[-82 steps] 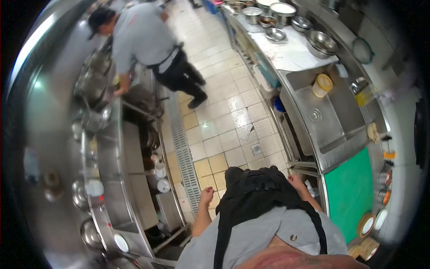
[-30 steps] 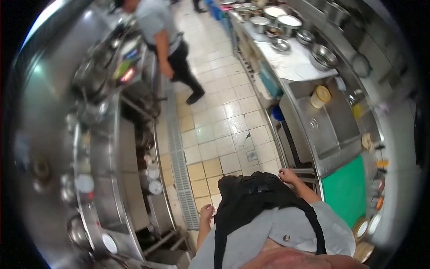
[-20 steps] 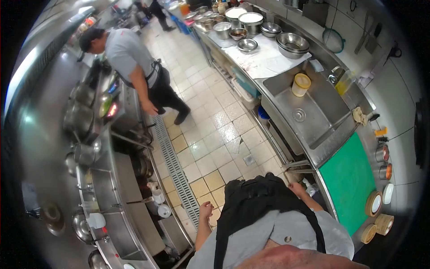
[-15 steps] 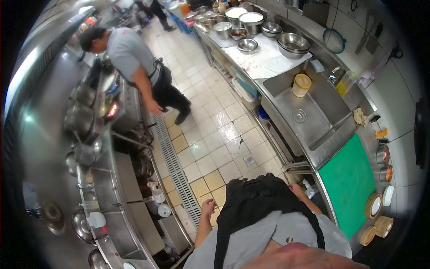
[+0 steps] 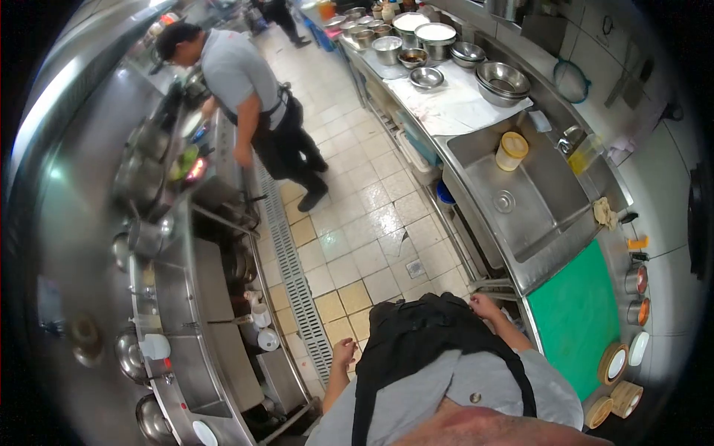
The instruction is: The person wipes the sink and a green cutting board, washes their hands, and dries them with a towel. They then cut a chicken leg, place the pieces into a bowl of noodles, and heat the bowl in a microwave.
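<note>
Low beside my black apron (image 5: 428, 334), my left hand (image 5: 343, 351) hangs over the floor tiles near the drain grating (image 5: 297, 286). Its fingers are loosely curled, with nothing seen in them. On the other side of the apron, my right hand (image 5: 483, 305) is near the front edge of the steel counter, by the green cutting board (image 5: 573, 320). Its fingers are curled in too, and I see no object there. Neither hand appears to touch a thing.
A steel sink (image 5: 547, 215) on the right holds a yellow-lidded tub (image 5: 512, 152). Beyond it stand metal bowls (image 5: 503, 80). Steamer baskets (image 5: 627, 399) are near right. At the left, a co-worker (image 5: 249, 89) stands at the stove (image 5: 216, 163), where a flame glows. Steel shelving (image 5: 212, 297) lines the left side.
The view has shifted slightly. My right hand has swung forward beside the apron; my left hand has moved little. The co-worker has turned more to the stove, one arm reaching towards it.
</note>
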`<state>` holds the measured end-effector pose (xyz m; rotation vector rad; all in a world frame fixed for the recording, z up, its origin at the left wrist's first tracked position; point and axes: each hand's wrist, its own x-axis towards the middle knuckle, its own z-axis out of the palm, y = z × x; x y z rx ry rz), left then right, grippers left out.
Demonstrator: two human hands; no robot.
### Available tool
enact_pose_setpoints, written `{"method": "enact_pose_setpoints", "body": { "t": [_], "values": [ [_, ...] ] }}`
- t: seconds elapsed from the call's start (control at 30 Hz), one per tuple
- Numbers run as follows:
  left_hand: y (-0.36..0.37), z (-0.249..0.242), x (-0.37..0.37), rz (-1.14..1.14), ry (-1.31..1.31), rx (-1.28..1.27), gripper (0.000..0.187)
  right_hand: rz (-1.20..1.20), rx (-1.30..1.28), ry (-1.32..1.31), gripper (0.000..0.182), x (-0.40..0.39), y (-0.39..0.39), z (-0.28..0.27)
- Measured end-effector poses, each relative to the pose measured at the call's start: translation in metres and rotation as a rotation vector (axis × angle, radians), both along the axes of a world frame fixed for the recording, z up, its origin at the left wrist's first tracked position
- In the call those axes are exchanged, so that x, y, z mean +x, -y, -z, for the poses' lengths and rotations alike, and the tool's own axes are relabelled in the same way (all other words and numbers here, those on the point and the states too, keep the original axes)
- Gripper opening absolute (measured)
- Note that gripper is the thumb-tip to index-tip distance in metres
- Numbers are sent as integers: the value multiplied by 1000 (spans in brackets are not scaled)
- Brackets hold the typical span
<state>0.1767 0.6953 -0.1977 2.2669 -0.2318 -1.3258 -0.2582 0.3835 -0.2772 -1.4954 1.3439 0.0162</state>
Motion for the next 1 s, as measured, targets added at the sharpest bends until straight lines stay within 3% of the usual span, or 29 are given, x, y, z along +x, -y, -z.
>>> {"method": "enact_pose_setpoints", "body": {
  "t": [0.17, 0.23, 0.27, 0.3, 0.33, 0.4, 0.47, 0.63, 0.73, 0.77, 0.83, 0.9, 0.93, 1.0],
  "values": [
    [-7, -17, -21, -40, 72, 15, 40, -88, 53, -40, 32, 17, 16, -36],
    [-21, -2, -27, -48, 105, -52, 41, -132, 23, -11, 33, 22, 23, -36],
    [-38, 30, -26, 1, 185, -79, 42, -162, -1, 22, 35, 23, 26, -32],
    [-40, 25, -32, -4, 200, -56, 43, -236, 7, 14, 35, 25, 31, -31],
    [-52, 47, -34, -245, 33, -85, 42, -232, 5, 45, 34, 27, 36, -31],
    [-57, 39, -43, -308, 60, -73, 42, -304, 12, 69, 33, 38, 45, -42],
    [-60, 24, -52, -411, 34, -64, 43, -441, -195, -43, 31, 51, 53, -60],
    [-80, 22, -72, -522, 90, -30, 43, -539, -187, 11, 35, 75, 74, -41],
    [-89, 15, -72, -534, 34, 27, 42, -487, -127, 22, 36, 106, 75, -46],
    [-106, 50, -79, -550, 59, -23, 40, -569, -142, -22, 36, 118, 76, -45],
    [-118, 59, -85, -354, 259, -5, 38, -630, -130, -75, 38, 142, 75, -65],
    [-114, 44, -77, -434, 84, -10, 39, -544, -58, -62, 41, 167, 66, -90],
    [-137, 101, -76, -526, 1, -93, 41, -480, -11, -34, 41, 172, 64, -88],
    [-123, 65, -57, -620, -156, -107, 43, -417, -25, -2, 41, 182, 58, -92]
  ]
}}
